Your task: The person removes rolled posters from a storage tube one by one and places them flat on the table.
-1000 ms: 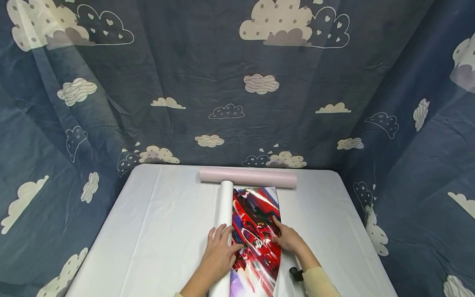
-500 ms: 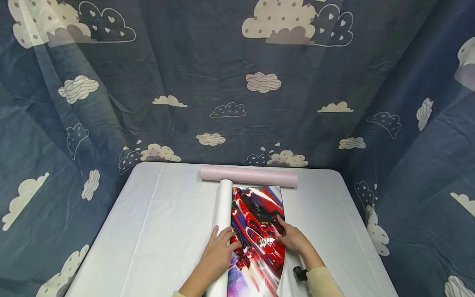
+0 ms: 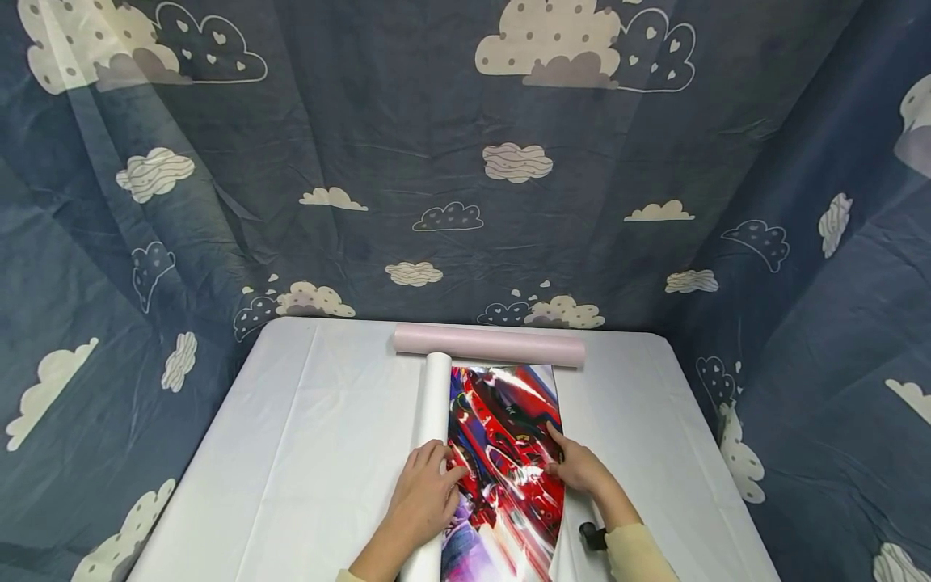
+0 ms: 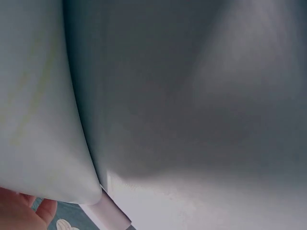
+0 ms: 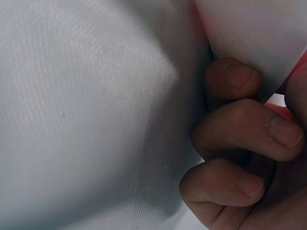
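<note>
While the glossy red-and-purple printed poster (image 3: 505,453) lies partly unrolled down the middle of the white cloth-covered table (image 3: 305,436), keeping it flat seems to call for even downward pressure on both sides, with the white rolled portion (image 3: 434,412) kept parallel to the sheet's free edge so the sheet does not skew or crease. The left hand (image 3: 423,497) rests palm-down over that roll, fingers spread and nearly straight, tips touching the print. The right hand (image 3: 578,469) holds the poster's right edge, its fingers (image 5: 240,127) curled under the sheet, thumb on top. A pale pink paper roll (image 3: 489,345) lies crosswise at the poster's far end.
</note>
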Demonstrator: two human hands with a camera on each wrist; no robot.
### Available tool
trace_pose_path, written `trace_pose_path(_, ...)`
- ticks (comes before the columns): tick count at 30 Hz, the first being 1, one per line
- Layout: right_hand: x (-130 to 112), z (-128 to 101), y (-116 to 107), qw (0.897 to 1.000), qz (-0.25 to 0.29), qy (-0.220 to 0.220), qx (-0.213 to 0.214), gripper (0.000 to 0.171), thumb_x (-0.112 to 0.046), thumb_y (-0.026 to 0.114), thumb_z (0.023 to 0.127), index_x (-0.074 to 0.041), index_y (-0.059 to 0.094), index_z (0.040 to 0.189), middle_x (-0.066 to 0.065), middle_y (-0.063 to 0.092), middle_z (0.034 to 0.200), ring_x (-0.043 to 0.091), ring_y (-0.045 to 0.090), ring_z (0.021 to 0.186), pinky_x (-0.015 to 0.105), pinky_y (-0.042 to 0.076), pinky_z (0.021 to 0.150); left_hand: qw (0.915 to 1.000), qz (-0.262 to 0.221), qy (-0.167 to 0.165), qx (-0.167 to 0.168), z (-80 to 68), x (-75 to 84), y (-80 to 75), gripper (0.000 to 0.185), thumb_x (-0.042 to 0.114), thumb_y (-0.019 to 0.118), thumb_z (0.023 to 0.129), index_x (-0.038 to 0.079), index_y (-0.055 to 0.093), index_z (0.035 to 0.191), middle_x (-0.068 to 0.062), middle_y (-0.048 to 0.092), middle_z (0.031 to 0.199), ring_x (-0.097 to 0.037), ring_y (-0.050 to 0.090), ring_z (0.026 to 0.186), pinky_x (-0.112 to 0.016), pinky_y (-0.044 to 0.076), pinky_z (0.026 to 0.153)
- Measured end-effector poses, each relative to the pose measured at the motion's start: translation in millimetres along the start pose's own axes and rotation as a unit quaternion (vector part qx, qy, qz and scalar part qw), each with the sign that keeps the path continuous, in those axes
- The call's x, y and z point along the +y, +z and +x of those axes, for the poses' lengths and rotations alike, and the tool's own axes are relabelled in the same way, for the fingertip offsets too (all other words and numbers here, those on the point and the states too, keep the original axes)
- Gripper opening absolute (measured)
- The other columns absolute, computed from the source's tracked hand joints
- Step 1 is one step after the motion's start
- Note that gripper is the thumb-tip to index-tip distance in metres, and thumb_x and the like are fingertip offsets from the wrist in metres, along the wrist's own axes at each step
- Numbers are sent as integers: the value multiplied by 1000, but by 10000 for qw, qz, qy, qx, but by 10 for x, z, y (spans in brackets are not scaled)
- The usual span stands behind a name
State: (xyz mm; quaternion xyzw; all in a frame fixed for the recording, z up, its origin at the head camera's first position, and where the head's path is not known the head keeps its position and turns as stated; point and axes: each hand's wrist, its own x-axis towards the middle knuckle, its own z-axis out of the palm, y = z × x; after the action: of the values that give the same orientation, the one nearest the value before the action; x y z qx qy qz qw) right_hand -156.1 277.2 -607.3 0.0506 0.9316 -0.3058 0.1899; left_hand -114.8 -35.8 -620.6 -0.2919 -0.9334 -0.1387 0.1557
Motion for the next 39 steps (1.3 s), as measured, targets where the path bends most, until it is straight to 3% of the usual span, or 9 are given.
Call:
trace_pose_path(9, 43, 11, -52, 10000, -41, -34, 26, 85, -15, 77, 94, -13, 33, 167, 41, 50, 151, 61, 49, 139, 71, 42, 113, 9998, 151, -49, 80, 1, -66, -20, 20, 31, 80, 84, 31, 81, 104, -8, 63, 124, -31, 52, 125, -46, 48, 103)
trace_pose_path(14, 84, -2, -93, 9999, -78, -98, 34, 86, -16, 78, 94, -12, 32, 167, 42, 49, 151, 62, 50, 138, 72, 42, 112, 9994, 178, -238, 184, 11, -119, -60, 14, 35, 80, 89, 27, 85, 99, -8, 59, 119, -31, 51, 118, -48, 50, 100)
trace_pose_path(20, 112, -2, -125, 9999, -130, -54, 77, 86, -17, 78, 94, -13, 33, 167, 42, 51, 149, 62, 50, 137, 73, 43, 111, 9983, 307, -424, 249, 6, -187, -76, 21, 44, 80, 90, 23, 82, 92, -8, 55, 115, -30, 50, 112, -47, 49, 95)
trace_pose_path(31, 173, -34, -145, 10000, -69, 49, 16, 86, -19, 78, 96, -14, 30, 168, 42, 46, 154, 63, 46, 141, 73, 42, 112, 9967, 255, -772, 52, 0, -263, -80, 21, 43, 82, 86, 25, 73, 94, -10, 53, 112, -32, 51, 109, -49, 47, 96)
trace_pose_path(39, 236, -72, -158, 9998, -165, 54, 44, 86, -19, 77, 95, -11, 31, 167, 42, 46, 153, 63, 46, 141, 74, 41, 112, 9952, 166, -951, 184, -29, -279, -86, 20, 32, 87, 79, 27, 73, 93, -10, 52, 113, -32, 49, 107, -49, 45, 94)
